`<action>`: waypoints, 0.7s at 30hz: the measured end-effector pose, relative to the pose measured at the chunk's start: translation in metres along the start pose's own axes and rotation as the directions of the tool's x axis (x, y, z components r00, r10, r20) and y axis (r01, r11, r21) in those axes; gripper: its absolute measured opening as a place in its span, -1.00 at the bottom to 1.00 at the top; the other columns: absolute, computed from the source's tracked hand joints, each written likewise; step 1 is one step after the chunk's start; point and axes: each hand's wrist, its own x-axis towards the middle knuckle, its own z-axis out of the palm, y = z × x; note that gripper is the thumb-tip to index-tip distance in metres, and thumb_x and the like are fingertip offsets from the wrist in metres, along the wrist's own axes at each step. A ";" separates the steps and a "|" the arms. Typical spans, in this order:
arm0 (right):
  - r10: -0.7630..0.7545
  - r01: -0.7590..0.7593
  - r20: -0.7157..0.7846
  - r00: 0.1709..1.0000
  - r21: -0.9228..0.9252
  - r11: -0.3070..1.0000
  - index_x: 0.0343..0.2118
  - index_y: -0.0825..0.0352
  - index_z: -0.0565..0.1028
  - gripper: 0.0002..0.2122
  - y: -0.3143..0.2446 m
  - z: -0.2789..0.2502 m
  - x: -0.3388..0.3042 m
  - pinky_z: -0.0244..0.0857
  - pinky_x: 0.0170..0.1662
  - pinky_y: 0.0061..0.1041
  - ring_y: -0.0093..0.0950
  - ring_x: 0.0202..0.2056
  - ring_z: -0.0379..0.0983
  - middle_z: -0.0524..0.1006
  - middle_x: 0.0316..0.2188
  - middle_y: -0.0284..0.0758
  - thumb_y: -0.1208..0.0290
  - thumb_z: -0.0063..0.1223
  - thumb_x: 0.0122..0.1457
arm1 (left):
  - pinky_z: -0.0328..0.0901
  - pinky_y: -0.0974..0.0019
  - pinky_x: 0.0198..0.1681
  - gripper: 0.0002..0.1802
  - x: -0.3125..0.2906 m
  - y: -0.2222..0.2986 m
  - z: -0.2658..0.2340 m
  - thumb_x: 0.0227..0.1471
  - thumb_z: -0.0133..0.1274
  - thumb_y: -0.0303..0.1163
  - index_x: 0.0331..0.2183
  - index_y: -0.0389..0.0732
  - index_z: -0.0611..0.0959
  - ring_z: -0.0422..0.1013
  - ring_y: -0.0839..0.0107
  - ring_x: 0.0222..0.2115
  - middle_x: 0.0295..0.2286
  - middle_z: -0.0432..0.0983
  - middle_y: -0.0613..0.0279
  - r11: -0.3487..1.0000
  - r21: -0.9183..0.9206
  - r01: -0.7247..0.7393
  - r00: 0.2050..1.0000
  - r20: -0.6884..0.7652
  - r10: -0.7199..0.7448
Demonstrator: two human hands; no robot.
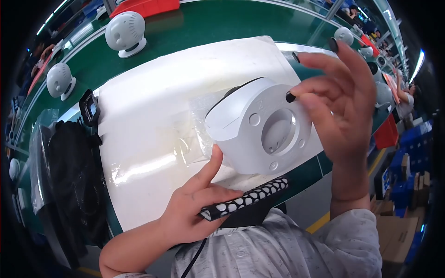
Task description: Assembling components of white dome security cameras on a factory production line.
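A white rounded device [234, 120] lies tilted on the white sheet, its round base [248, 141] facing me. The base has a large round recess in the middle and small round spots near its rim. My right hand [343, 102] is at the base's upper right edge, thumb and forefinger pinched on a small black round pad [290, 97]. More black dots show at the other fingertips. My left hand [192, 208] grips a black strip with white round spots [245, 200], one outstretched finger touching the device's lower left side.
A white sheet [139, 116] covers part of the green table [199, 23]. Clear plastic film [199, 125] lies behind the device. At left are a black bag [74, 162] and a black frame-like part [89, 109]. White fans [125, 32] stand at the back; a red bin [387, 132] is right.
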 end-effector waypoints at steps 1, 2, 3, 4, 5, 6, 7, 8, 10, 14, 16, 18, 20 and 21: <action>-0.141 0.144 0.028 0.990 -0.145 0.979 0.08 0.28 0.02 -0.44 0.001 -0.001 -0.003 0.35 -0.25 -0.59 -0.48 -0.29 0.43 0.33 -0.15 -0.04 0.69 -0.14 -0.03 | 0.29 0.42 -0.25 -0.59 0.000 0.001 0.000 -0.38 0.06 -0.69 -0.32 -0.23 0.56 0.44 0.28 -0.26 0.08 -0.13 -0.23 1.000 -0.024 0.000 1.000 0.009 0.000; -0.273 0.284 0.077 0.959 -0.282 0.917 0.07 0.25 0.02 -0.46 0.001 -0.002 -0.005 0.36 -0.25 -0.57 -0.42 -0.27 0.44 0.36 -0.16 -0.03 0.66 -0.14 0.00 | 0.30 0.42 -0.26 -0.58 0.000 0.001 0.001 -0.40 0.06 -0.70 -0.31 -0.24 0.56 0.44 0.28 -0.27 0.09 -0.16 -0.23 0.999 -0.049 0.000 1.000 0.018 0.001; -0.354 0.389 0.165 0.921 -0.301 0.871 0.07 0.21 0.01 -0.48 0.004 -0.005 -0.005 0.36 -0.28 -0.57 -0.35 -0.24 0.44 0.39 -0.17 -0.06 0.59 -0.11 0.03 | 0.30 0.42 -0.26 -0.58 0.000 0.001 0.002 -0.40 0.06 -0.70 -0.31 -0.24 0.56 0.44 0.28 -0.27 0.09 -0.16 -0.23 0.999 -0.047 0.000 1.000 0.019 0.001; -0.356 0.391 0.166 0.920 -0.298 0.871 0.07 0.21 0.01 -0.48 0.002 -0.004 -0.004 0.36 -0.28 -0.57 -0.35 -0.24 0.44 0.39 -0.17 -0.06 0.59 -0.11 0.03 | 0.30 0.41 -0.27 -0.57 -0.001 0.000 0.002 -0.40 0.06 -0.71 -0.31 -0.25 0.55 0.45 0.28 -0.27 0.09 -0.17 -0.22 0.999 -0.033 -0.015 1.000 0.018 0.015; -0.303 0.358 0.200 0.932 -0.356 0.863 0.07 0.22 0.01 -0.47 -0.003 -0.003 -0.005 0.36 -0.30 -0.58 -0.34 -0.23 0.44 0.39 -0.17 -0.08 0.56 -0.08 0.03 | 0.31 0.41 -0.28 -0.56 -0.002 -0.002 0.001 -0.41 0.05 -0.72 -0.30 -0.26 0.55 0.45 0.28 -0.27 0.09 -0.18 -0.21 0.999 -0.018 -0.030 0.999 0.017 0.030; -0.249 0.326 0.231 0.941 -0.413 0.850 0.07 0.23 0.01 -0.46 -0.008 -0.002 -0.006 0.36 -0.32 -0.59 -0.32 -0.23 0.44 0.40 -0.16 -0.10 0.53 -0.05 0.02 | 0.31 0.41 -0.28 -0.56 -0.002 -0.002 0.001 -0.41 0.05 -0.72 -0.30 -0.26 0.55 0.45 0.28 -0.27 0.09 -0.18 -0.21 0.999 -0.016 -0.029 0.999 0.014 0.030; -0.153 0.165 0.060 0.986 -0.372 0.914 0.04 0.27 0.05 -0.45 -0.015 0.001 -0.011 0.34 -0.32 -0.61 -0.37 -0.28 0.44 0.44 -0.23 -0.16 0.48 0.03 -0.01 | 0.31 0.41 -0.27 -0.56 -0.003 -0.002 0.001 -0.41 0.05 -0.72 -0.30 -0.26 0.55 0.45 0.27 -0.28 0.09 -0.18 -0.21 0.999 -0.020 -0.035 0.999 0.020 0.036; -0.195 0.195 0.045 0.980 -0.428 0.882 0.02 0.29 0.08 -0.45 -0.020 -0.001 -0.006 0.32 -0.28 -0.59 -0.40 -0.31 0.43 0.44 -0.27 -0.19 0.48 0.06 -0.04 | 0.30 0.41 -0.27 -0.56 -0.004 -0.002 0.001 -0.40 0.05 -0.72 -0.29 -0.26 0.54 0.45 0.27 -0.28 0.09 -0.17 -0.21 0.999 -0.023 -0.041 0.999 0.026 0.042; -0.294 0.295 0.054 0.954 -0.332 0.896 -0.03 0.31 0.15 -0.48 -0.019 0.000 0.002 0.24 -0.15 -0.54 -0.50 -0.36 0.39 0.40 -0.33 -0.23 0.57 0.07 -0.10 | 0.30 0.40 -0.27 -0.57 -0.003 -0.001 0.001 -0.38 0.04 -0.72 -0.29 -0.26 0.54 0.45 0.27 -0.28 0.09 -0.17 -0.22 0.998 -0.026 -0.057 0.998 0.019 0.057; -0.257 0.277 0.150 0.955 -0.128 0.952 -0.12 0.38 0.20 -0.57 -0.015 0.020 0.000 0.23 -0.14 -0.51 -0.54 -0.35 0.37 0.33 -0.23 -0.17 0.70 -0.02 -0.12 | 0.30 0.39 -0.25 -0.61 -0.002 0.000 0.002 -0.31 0.04 -0.70 -0.29 -0.26 0.51 0.45 0.26 -0.30 0.08 -0.14 -0.26 0.995 -0.017 -0.095 0.995 0.000 0.095; 0.042 -0.031 0.150 0.988 -0.074 0.997 -0.15 0.39 0.24 -0.60 -0.020 0.025 -0.003 0.13 -0.02 -0.44 -0.55 -0.33 0.39 0.35 -0.21 -0.19 0.67 0.00 -0.13 | 0.30 0.38 -0.25 -0.62 -0.003 0.002 0.002 -0.29 0.04 -0.69 -0.29 -0.26 0.51 0.46 0.25 -0.30 0.07 -0.13 -0.27 0.996 -0.015 -0.089 0.996 -0.001 0.089; -0.010 0.042 0.184 0.983 -0.169 0.985 -0.17 0.36 0.27 -0.62 -0.021 0.022 -0.001 0.02 0.04 -0.36 -0.54 -0.31 0.40 0.39 -0.23 -0.22 0.66 0.01 -0.13 | 0.29 0.38 -0.25 -0.64 -0.003 0.003 0.002 -0.28 0.04 -0.67 -0.29 -0.26 0.51 0.46 0.25 -0.31 0.07 -0.12 -0.28 0.996 -0.012 -0.086 0.996 -0.001 0.086; -0.057 0.116 0.220 0.974 -0.264 0.958 -0.18 0.34 0.29 -0.63 -0.026 0.021 0.000 -0.10 0.10 -0.28 -0.52 -0.28 0.42 0.43 -0.25 -0.25 0.64 0.01 -0.13 | 0.29 0.39 -0.25 -0.65 -0.002 0.002 0.001 -0.26 0.05 -0.66 -0.28 -0.25 0.51 0.46 0.25 -0.31 0.06 -0.12 -0.28 0.996 0.007 -0.091 0.996 0.002 0.091; -0.125 0.214 0.223 0.967 -0.437 0.874 -0.20 0.30 0.32 -0.66 -0.032 0.023 -0.002 -0.21 0.13 -0.22 -0.50 -0.26 0.42 0.46 -0.28 -0.28 0.61 0.02 -0.12 | 0.29 0.39 -0.25 -0.65 -0.002 0.002 0.001 -0.26 0.05 -0.66 -0.28 -0.25 0.51 0.46 0.25 -0.31 0.06 -0.12 -0.28 0.996 0.007 -0.091 0.996 0.002 0.091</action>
